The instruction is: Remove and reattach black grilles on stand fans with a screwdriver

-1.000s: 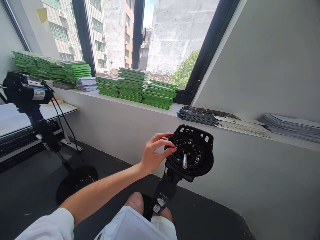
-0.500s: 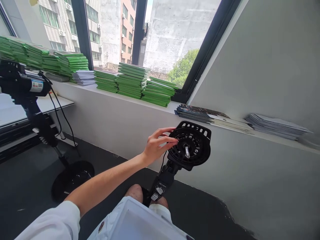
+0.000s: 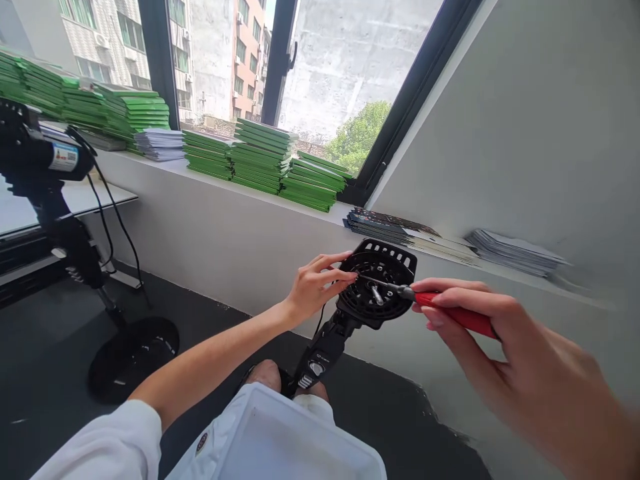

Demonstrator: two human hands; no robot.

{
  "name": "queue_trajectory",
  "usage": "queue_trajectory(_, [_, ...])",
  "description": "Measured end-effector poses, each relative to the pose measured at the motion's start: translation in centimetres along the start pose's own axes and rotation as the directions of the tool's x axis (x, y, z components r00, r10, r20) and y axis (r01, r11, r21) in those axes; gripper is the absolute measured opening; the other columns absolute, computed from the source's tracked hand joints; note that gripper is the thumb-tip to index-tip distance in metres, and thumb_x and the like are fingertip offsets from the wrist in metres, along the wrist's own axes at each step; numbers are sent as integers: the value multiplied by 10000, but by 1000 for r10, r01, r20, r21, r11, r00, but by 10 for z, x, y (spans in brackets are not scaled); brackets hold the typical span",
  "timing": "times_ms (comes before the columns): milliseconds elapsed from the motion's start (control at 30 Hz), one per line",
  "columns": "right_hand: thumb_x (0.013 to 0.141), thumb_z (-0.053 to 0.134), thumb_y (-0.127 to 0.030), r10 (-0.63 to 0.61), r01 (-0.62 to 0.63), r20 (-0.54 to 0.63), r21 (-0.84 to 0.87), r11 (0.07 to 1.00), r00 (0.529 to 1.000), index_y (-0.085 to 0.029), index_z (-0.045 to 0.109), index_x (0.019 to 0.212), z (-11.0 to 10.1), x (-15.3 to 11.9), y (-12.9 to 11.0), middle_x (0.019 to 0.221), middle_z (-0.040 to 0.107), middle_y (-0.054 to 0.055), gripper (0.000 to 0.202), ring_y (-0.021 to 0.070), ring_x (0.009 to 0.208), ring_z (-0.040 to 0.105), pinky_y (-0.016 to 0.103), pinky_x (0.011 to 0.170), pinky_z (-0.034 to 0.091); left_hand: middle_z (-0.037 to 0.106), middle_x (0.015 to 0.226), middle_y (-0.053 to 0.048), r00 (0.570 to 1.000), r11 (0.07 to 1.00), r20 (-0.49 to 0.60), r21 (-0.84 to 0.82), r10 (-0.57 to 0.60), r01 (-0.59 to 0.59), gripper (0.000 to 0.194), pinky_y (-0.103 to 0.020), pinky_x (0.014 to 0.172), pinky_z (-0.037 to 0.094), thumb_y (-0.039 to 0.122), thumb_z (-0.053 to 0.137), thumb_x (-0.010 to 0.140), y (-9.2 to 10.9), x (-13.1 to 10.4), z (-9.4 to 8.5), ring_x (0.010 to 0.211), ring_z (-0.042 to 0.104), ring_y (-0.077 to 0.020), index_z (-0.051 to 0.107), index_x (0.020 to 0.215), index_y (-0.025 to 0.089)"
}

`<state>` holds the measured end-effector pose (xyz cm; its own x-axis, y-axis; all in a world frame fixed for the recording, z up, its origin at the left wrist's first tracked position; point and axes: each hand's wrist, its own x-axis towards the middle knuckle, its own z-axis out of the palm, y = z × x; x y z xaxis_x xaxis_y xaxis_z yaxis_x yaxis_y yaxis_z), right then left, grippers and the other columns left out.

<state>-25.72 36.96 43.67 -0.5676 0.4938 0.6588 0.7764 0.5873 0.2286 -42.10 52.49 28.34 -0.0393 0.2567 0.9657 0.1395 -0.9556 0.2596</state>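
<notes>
A black pedestal fan head (image 3: 395, 255) stands on its post, its blades and grille off. A metal shaft (image 3: 377, 295) sticks out of its middle. My right hand (image 3: 505, 340) comes from the right, closed round the red handle of a screwdriver (image 3: 460, 313). Its thin shank crosses the front of the fan head, with the tip at my left fingertips. Along the left rim of the fan head, my left hand (image 3: 320, 285) has thumb and fingers drawn together in a pinch. What they hold, if anything, is too small to make out.
A white tray (image 3: 295, 443) rests on my lap. Another black fan stand (image 3: 75, 250) with a round base is at the left, beside a white table (image 3: 117, 193). Stacks of green booklets (image 3: 260, 163) and other printed sheets (image 3: 515, 253) line the window sill.
My right hand has entered from the right with the screwdriver, its tip reaching my left fingers. My left hand stays at the fan head's rim. The view has shifted slightly.
</notes>
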Motion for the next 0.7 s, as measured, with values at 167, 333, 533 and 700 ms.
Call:
queue_trajectory(167, [1076, 497, -267, -24, 24, 13, -32, 999, 1000, -238, 519, 1086, -1, 0, -1, 1103, 735, 42, 38, 102, 849, 739, 145, 550, 523, 745, 1268, -126, 999, 999, -11, -31, -30, 30, 157, -283, 758, 626, 285, 670, 982, 1, 1, 1, 977, 729, -183, 797, 949, 200])
queue_trajectory(333, [1068, 501, -251, 15, -12, 75, -35, 999, 997, -271, 509, 1124, -5, 3, 0, 1144, 734, 40, 60, 127, 873, 748, 174, 543, 532, 746, 1266, -130, 999, 998, -13, -43, -50, 50, 145, -296, 787, 624, 282, 685, 969, 1, 1, 3, 989, 734, -195, 800, 943, 197])
queue_trajectory(533, [1053, 516, -171, -58, 57, 122, 16, 998, 991, -256, 496, 1148, -7, 5, 3, 1149, 710, 35, 129, 87, 805, 729, 159, 614, 541, 736, 1289, -114, 996, 995, 22, -46, -88, 89, 145, -318, 850, 629, 297, 680, 974, -1, -1, 3, 1057, 732, -205, 803, 960, 221])
queue_trajectory(700, [1043, 525, -127, -126, 124, 149, 20, 992, 981, -228, 499, 1125, -9, 12, 4, 1148, 697, 40, 133, 55, 753, 682, 136, 640, 513, 728, 1299, -125, 993, 992, 41, -64, -109, 112, 179, -340, 860, 631, 318, 663, 983, -2, -1, 3, 1056, 728, -217, 812, 971, 219])
